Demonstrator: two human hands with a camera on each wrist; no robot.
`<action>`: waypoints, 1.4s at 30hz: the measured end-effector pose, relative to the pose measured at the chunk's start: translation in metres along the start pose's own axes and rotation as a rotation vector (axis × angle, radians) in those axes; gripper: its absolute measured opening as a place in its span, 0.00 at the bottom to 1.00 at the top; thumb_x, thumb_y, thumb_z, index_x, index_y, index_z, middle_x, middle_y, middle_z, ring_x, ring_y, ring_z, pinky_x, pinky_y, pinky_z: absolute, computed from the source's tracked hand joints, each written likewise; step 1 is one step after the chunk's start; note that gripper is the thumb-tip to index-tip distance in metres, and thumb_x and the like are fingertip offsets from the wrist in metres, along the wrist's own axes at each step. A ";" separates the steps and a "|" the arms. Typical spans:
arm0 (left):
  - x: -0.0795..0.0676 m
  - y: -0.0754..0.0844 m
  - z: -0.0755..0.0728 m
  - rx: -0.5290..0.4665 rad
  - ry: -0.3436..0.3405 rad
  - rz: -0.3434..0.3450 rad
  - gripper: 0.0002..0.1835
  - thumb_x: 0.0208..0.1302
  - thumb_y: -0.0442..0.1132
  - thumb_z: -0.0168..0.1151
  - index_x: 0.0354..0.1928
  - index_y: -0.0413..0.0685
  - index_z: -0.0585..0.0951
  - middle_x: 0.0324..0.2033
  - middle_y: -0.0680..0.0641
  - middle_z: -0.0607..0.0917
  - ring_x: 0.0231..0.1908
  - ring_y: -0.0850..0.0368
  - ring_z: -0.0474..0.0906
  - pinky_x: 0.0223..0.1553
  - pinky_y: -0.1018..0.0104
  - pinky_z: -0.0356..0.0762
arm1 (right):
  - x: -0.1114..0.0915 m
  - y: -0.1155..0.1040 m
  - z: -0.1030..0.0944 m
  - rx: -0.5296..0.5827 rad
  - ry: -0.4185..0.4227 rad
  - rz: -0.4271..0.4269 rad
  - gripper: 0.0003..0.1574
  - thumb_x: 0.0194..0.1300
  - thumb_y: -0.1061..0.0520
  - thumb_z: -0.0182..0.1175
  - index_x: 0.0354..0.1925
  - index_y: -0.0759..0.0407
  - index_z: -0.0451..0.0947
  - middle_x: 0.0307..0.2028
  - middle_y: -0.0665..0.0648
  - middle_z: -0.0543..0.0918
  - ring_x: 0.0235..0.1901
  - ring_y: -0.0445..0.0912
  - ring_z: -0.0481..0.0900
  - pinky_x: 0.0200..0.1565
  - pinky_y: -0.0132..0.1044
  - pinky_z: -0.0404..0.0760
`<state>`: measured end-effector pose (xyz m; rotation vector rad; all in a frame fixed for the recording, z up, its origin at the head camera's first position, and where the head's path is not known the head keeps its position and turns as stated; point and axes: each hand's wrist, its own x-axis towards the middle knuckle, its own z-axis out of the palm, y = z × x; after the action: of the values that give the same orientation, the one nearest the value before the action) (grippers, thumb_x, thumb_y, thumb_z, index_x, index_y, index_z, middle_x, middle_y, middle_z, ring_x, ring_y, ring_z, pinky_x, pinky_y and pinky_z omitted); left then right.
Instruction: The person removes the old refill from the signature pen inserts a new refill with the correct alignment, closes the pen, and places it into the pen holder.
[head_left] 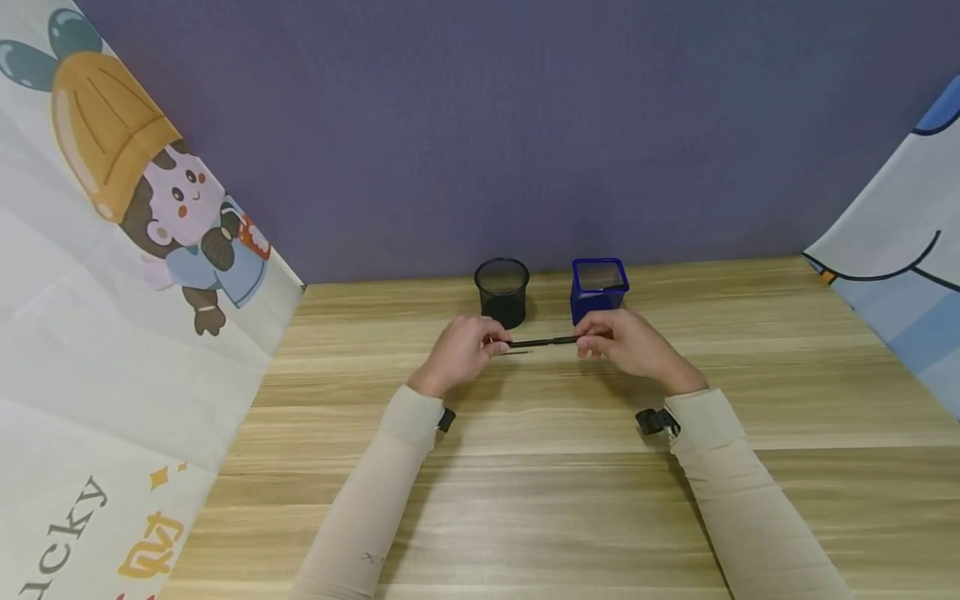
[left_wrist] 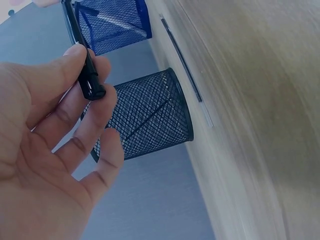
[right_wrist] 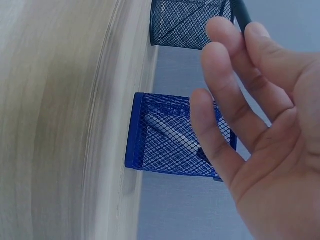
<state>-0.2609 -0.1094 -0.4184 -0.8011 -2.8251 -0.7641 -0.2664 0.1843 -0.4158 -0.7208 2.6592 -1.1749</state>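
Note:
Between both hands runs a slim black pen, held level above the table. My left hand pinches one end between thumb and fingers. The other end is pinched by the thumb and index finger of my right hand, whose remaining fingers are loosely bent in the right wrist view. A thin pen refill, dark along most of its length with a clear tip, lies on the tabletop just below the pen. Behind the left hand stands a round black mesh pen holder; a square blue mesh pen holder is behind the right.
A light slender stick shows through the blue holder's mesh. The wooden table meets a grey-blue partition just behind the holders. Printed cloths hang at the left and right sides.

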 end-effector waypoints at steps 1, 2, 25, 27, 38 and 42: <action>0.000 0.000 0.000 -0.003 -0.001 -0.002 0.05 0.68 0.41 0.69 0.42 0.51 0.90 0.37 0.53 0.90 0.33 0.61 0.81 0.37 0.66 0.80 | 0.000 0.000 0.000 0.000 0.001 -0.003 0.10 0.73 0.60 0.62 0.49 0.62 0.84 0.36 0.55 0.90 0.35 0.56 0.87 0.39 0.50 0.85; 0.000 0.000 0.000 -0.008 -0.002 -0.005 0.05 0.68 0.41 0.69 0.42 0.51 0.90 0.37 0.53 0.90 0.33 0.61 0.81 0.38 0.66 0.80 | 0.000 0.000 0.000 0.001 0.002 -0.007 0.10 0.73 0.60 0.62 0.49 0.62 0.84 0.35 0.55 0.90 0.35 0.56 0.87 0.39 0.50 0.85; 0.002 -0.002 0.004 -0.085 -0.021 -0.035 0.04 0.68 0.38 0.69 0.41 0.50 0.90 0.35 0.52 0.90 0.35 0.61 0.81 0.42 0.64 0.80 | 0.001 0.001 0.001 -0.001 0.040 -0.025 0.07 0.71 0.62 0.64 0.47 0.59 0.84 0.34 0.54 0.89 0.33 0.59 0.86 0.33 0.37 0.83; 0.002 -0.002 0.004 -0.089 -0.019 -0.033 0.04 0.68 0.38 0.69 0.41 0.50 0.90 0.35 0.52 0.90 0.35 0.60 0.82 0.43 0.63 0.80 | 0.001 0.001 0.001 -0.001 0.044 -0.027 0.07 0.71 0.62 0.63 0.47 0.59 0.84 0.34 0.55 0.89 0.33 0.58 0.86 0.34 0.38 0.83; 0.002 -0.002 0.004 -0.083 -0.017 -0.016 0.04 0.68 0.38 0.69 0.41 0.50 0.90 0.36 0.52 0.90 0.36 0.60 0.83 0.44 0.63 0.81 | -0.001 0.001 -0.002 0.000 0.031 -0.029 0.09 0.74 0.65 0.59 0.49 0.61 0.84 0.35 0.55 0.90 0.34 0.58 0.86 0.38 0.49 0.85; 0.002 -0.002 0.003 -0.092 -0.020 -0.028 0.05 0.68 0.39 0.68 0.42 0.50 0.90 0.37 0.53 0.90 0.36 0.61 0.82 0.44 0.63 0.81 | -0.001 0.001 -0.002 0.004 0.024 -0.029 0.11 0.76 0.65 0.56 0.50 0.61 0.84 0.36 0.55 0.90 0.35 0.58 0.86 0.39 0.51 0.85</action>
<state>-0.2634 -0.1088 -0.4218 -0.7867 -2.8425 -0.9006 -0.2664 0.1866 -0.4152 -0.7516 2.6737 -1.2035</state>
